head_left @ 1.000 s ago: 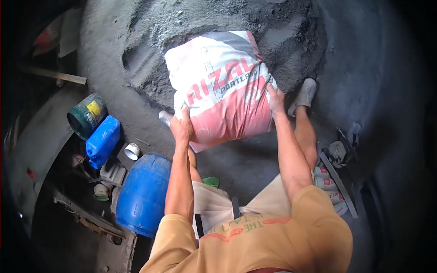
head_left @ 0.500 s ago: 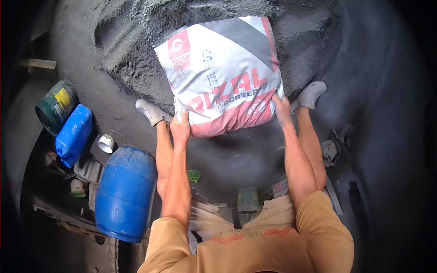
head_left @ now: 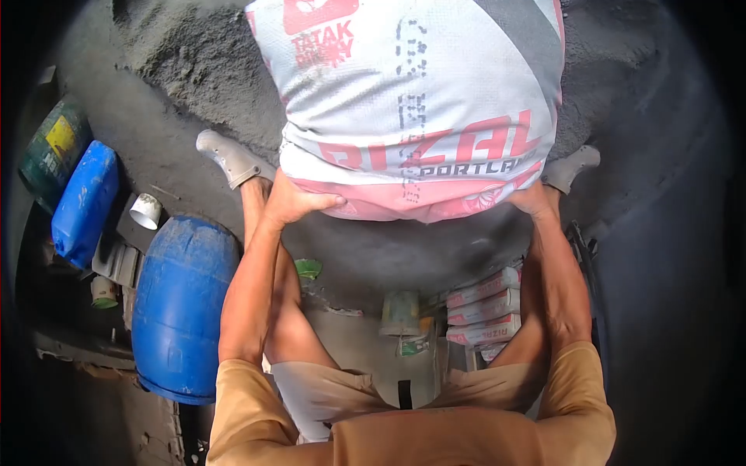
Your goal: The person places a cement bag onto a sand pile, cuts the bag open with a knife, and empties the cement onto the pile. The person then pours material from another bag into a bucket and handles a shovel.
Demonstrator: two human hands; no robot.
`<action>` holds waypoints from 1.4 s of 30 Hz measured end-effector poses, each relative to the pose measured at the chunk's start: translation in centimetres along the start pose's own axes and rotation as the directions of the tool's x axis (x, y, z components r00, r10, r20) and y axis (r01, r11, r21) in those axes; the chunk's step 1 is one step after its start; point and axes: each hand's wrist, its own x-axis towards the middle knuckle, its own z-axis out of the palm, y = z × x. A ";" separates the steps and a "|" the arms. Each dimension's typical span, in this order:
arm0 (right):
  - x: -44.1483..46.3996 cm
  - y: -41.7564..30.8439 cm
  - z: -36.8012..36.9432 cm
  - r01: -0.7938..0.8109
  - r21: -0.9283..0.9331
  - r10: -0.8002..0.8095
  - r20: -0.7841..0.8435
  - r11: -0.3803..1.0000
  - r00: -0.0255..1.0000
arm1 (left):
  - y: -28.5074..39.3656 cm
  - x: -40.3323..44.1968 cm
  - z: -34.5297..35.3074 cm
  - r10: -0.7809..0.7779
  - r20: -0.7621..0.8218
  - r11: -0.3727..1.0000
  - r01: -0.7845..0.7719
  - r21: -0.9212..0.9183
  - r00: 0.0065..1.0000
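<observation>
A white and pink cement bag (head_left: 420, 116), marked RIZAL PORTLAND, fills the upper middle of the head view, its top end cut off by the frame. My left hand (head_left: 299, 202) grips its near left corner, thumb lying over the pink edge and the other fingers hidden beneath. At the near right corner my right hand (head_left: 531, 199) is closed on the bag, most of its fingers out of sight. Behind the bag lies a grey heap of sand or cement mix (head_left: 194, 70), partly covered by it. My feet stand apart on either side.
To the left stand a large blue drum (head_left: 186, 303), a blue jerrycan (head_left: 84, 206), a dark green drum (head_left: 54, 151) and a white cup-like container (head_left: 145, 210). Several stacked cement bags (head_left: 486, 314) sit behind my right leg, near a greyish bucket (head_left: 401, 313).
The cement bag has come up off the heap and closer to me, looking larger now. Both hands have risen with it, elbows more bent. The stacked bags show more fully between my legs.
</observation>
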 end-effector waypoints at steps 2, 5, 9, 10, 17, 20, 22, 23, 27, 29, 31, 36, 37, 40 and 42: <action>0.0 1.0 -0.7 0.045 -0.044 -0.047 -0.051 0.998 0.998 | -0.4 0.3 -0.1 -0.100 0.025 0.990 0.102 -0.094 0.995; -0.5 -2.7 1.4 0.072 -0.044 -0.077 -0.144 0.996 0.987 | 1.2 -0.2 0.6 -0.081 -0.044 0.996 0.079 -0.049 0.996; -0.9 -5.9 3.7 0.163 0.009 -0.157 -0.240 0.987 0.958 | 3.3 -1.3 1.6 -0.171 -0.178 0.985 0.162 -0.062 0.969; -1.7 -6.5 4.0 0.116 -0.028 -0.119 -0.255 0.993 0.960 | 3.1 -2.0 2.0 -0.271 -0.201 0.959 0.248 -0.135 0.941; -2.1 -5.6 2.8 0.076 -0.040 -0.084 -0.256 0.996 0.963 | 3.7 -2.7 2.4 -0.152 -0.261 0.987 0.161 0.010 0.953; -3.0 -6.2 0.0 -0.096 0.128 0.101 -0.039 0.987 0.994 | 1.1 -1.7 -0.8 -0.309 -0.140 0.950 0.300 -0.084 0.941; -2.3 -5.9 -1.3 -0.133 0.458 0.124 0.051 0.879 0.991 | 1.6 0.4 -1.2 -0.431 0.002 0.740 0.354 -0.572 0.903; -1.3 -5.7 -0.5 0.003 0.545 0.033 -0.057 0.838 0.998 | 2.6 1.0 -1.5 -0.344 0.143 0.737 0.361 -0.572 0.928; 1.5 -6.3 -0.7 -0.062 0.623 0.141 -0.078 0.780 0.987 | 2.8 4.2 -1.5 -0.389 0.233 0.548 0.427 -0.719 0.891; 2.8 -6.8 -0.5 -0.027 0.678 0.132 -0.103 0.734 0.986 | 2.9 5.5 -1.4 -0.410 0.190 0.548 0.408 -0.730 0.892; 3.9 -7.1 -0.4 0.025 0.756 0.116 -0.133 0.655 0.984 | 4.4 6.4 -0.7 -0.375 0.047 0.641 0.296 -0.708 0.926; 5.1 -9.1 0.0 0.114 0.734 0.041 -0.190 0.669 0.981 | 2.1 8.4 -0.7 -0.299 -0.096 0.677 0.140 -0.723 0.950; 5.0 -9.0 0.3 0.131 0.765 0.055 -0.212 0.630 0.976 | -0.1 8.8 -0.9 -0.226 -0.152 0.705 0.054 -0.707 0.962; 5.1 -10.3 0.9 0.167 0.790 0.055 -0.246 0.589 0.968 | 1.5 8.5 0.4 -0.210 -0.235 0.666 -0.037 -0.745 0.949; 5.2 -11.8 1.6 0.119 0.825 0.075 -0.191 0.552 0.979 | 2.5 8.0 0.6 -0.145 -0.325 0.737 -0.117 -0.666 0.934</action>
